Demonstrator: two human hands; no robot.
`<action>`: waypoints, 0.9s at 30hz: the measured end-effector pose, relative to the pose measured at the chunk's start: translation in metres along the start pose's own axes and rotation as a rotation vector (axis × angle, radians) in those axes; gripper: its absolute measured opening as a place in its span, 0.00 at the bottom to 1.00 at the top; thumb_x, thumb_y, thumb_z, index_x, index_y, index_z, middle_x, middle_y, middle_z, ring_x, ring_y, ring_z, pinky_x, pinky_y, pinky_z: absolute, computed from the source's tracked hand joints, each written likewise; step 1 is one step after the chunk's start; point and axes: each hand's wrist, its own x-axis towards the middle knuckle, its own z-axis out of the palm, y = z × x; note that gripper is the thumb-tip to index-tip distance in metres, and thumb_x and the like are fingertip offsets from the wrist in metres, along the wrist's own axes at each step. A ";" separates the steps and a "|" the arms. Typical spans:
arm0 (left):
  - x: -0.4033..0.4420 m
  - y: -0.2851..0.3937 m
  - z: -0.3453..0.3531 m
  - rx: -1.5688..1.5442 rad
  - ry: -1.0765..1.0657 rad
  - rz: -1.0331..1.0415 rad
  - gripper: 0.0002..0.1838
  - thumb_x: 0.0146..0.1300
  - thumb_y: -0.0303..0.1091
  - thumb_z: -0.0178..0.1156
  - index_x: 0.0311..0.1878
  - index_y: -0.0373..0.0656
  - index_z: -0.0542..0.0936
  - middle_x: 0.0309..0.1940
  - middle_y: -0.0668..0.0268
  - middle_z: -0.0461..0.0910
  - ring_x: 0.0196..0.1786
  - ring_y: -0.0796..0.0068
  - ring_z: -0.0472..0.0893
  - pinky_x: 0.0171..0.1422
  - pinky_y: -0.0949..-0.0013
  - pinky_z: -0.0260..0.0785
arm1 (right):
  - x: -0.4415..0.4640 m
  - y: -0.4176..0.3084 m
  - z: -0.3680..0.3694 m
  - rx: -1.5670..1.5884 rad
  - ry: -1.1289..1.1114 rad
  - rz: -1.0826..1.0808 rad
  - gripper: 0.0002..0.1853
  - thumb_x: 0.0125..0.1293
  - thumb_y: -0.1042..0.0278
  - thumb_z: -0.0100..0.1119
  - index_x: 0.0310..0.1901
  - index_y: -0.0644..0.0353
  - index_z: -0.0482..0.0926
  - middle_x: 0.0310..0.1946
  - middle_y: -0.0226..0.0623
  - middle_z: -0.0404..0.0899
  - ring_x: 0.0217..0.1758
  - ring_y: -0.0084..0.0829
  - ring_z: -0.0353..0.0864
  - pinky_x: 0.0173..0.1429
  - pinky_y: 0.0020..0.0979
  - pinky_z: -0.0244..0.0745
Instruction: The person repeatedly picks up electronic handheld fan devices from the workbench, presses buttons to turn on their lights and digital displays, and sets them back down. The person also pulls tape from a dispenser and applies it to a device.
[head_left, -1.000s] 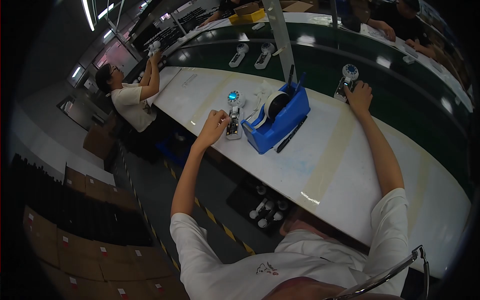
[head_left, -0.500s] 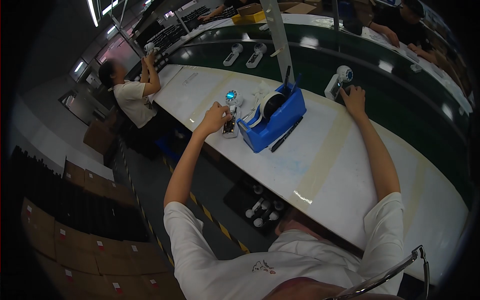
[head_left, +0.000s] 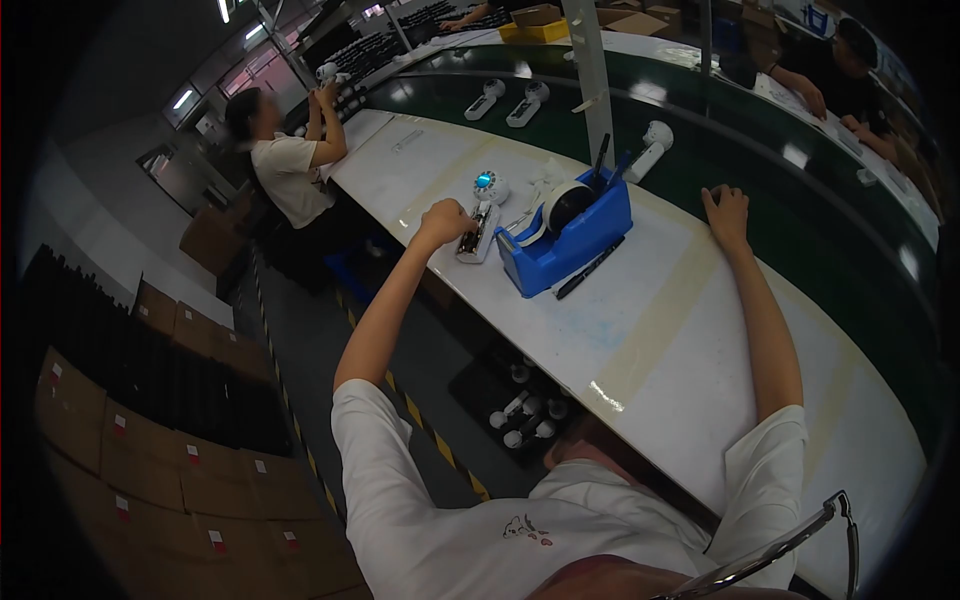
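My left hand [head_left: 445, 222] has its fingers curled against the side of a white handheld device [head_left: 478, 236], gripping its edge. That device lies on the white table [head_left: 540, 350], its round head lit blue and its handle showing dark inner parts. My right hand [head_left: 728, 213] hovers near the table's far edge beside the green belt, fingers apart and holding nothing. A similar white device [head_left: 650, 152] lies on the belt, apart from that hand and partly behind the dispenser. Just right of the first device stands a blue tape dispenser [head_left: 570, 245] with pens in it.
A black marker [head_left: 590, 267] lies beside the dispenser. Two more white devices [head_left: 528, 104] rest on the green belt [head_left: 690, 125]. A metal post [head_left: 592, 80] rises behind the dispenser. Co-workers sit across the belt and at the left; cartons [head_left: 140, 450] are stacked lower left.
My right hand has come away from the device on the belt, which has shifted left and turned. My left hand has moved to the side of its device. The view has shifted slightly.
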 end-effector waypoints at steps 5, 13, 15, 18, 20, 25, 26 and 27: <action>0.000 -0.008 -0.001 -0.153 -0.012 -0.157 0.20 0.44 0.43 0.68 0.28 0.31 0.82 0.26 0.53 0.80 0.32 0.65 0.79 0.36 0.65 0.68 | 0.000 0.001 0.000 -0.008 -0.011 -0.012 0.22 0.64 0.51 0.50 0.45 0.64 0.76 0.47 0.47 0.70 0.53 0.42 0.65 0.59 0.40 0.62; 0.005 -0.016 -0.004 -0.143 -0.046 -0.253 0.23 0.40 0.49 0.70 0.26 0.34 0.81 0.23 0.56 0.78 0.29 0.68 0.77 0.33 0.66 0.66 | -0.002 -0.001 0.002 -0.008 0.016 -0.036 0.20 0.65 0.52 0.49 0.45 0.64 0.75 0.47 0.48 0.71 0.53 0.41 0.65 0.59 0.41 0.62; 0.005 -0.022 -0.004 -0.166 -0.057 -0.237 0.24 0.40 0.50 0.71 0.23 0.35 0.80 0.20 0.58 0.77 0.27 0.70 0.75 0.31 0.68 0.64 | 0.000 -0.008 0.001 0.016 0.046 -0.062 0.20 0.65 0.53 0.49 0.45 0.64 0.75 0.47 0.48 0.71 0.53 0.41 0.65 0.59 0.41 0.62; -0.008 -0.027 0.006 -0.258 -0.017 -0.197 0.26 0.42 0.56 0.70 0.16 0.40 0.75 0.15 0.64 0.71 0.24 0.75 0.71 0.27 0.70 0.59 | 0.001 -0.028 0.006 0.177 0.045 -0.084 0.20 0.65 0.54 0.49 0.46 0.65 0.74 0.45 0.48 0.71 0.50 0.42 0.68 0.57 0.40 0.63; -0.017 -0.031 0.016 -0.289 0.013 -0.137 0.30 0.53 0.60 0.61 0.14 0.42 0.70 0.15 0.67 0.68 0.23 0.77 0.69 0.27 0.71 0.58 | 0.005 -0.047 0.022 0.446 -0.016 -0.180 0.20 0.66 0.55 0.47 0.51 0.61 0.71 0.46 0.48 0.70 0.46 0.42 0.71 0.54 0.38 0.66; -0.010 -0.058 0.065 -0.809 0.467 0.033 0.31 0.67 0.56 0.42 0.18 0.39 0.71 0.16 0.66 0.70 0.24 0.76 0.69 0.32 0.72 0.62 | 0.039 -0.085 0.067 0.357 -0.083 -0.328 0.19 0.68 0.56 0.42 0.57 0.53 0.67 0.49 0.52 0.66 0.47 0.45 0.72 0.54 0.38 0.68; -0.013 -0.055 0.070 -0.841 0.614 0.040 0.32 0.70 0.53 0.37 0.18 0.38 0.71 0.17 0.66 0.70 0.25 0.76 0.70 0.34 0.72 0.63 | 0.051 -0.089 0.076 0.302 -0.072 -0.359 0.19 0.69 0.57 0.41 0.59 0.51 0.66 0.50 0.53 0.64 0.49 0.46 0.72 0.54 0.38 0.68; -0.021 -0.044 0.067 -0.764 0.646 -0.006 0.32 0.71 0.52 0.35 0.19 0.36 0.72 0.17 0.64 0.71 0.25 0.75 0.70 0.34 0.71 0.63 | 0.060 -0.092 0.081 0.300 -0.072 -0.365 0.19 0.69 0.57 0.41 0.59 0.51 0.66 0.50 0.53 0.64 0.49 0.46 0.72 0.54 0.38 0.68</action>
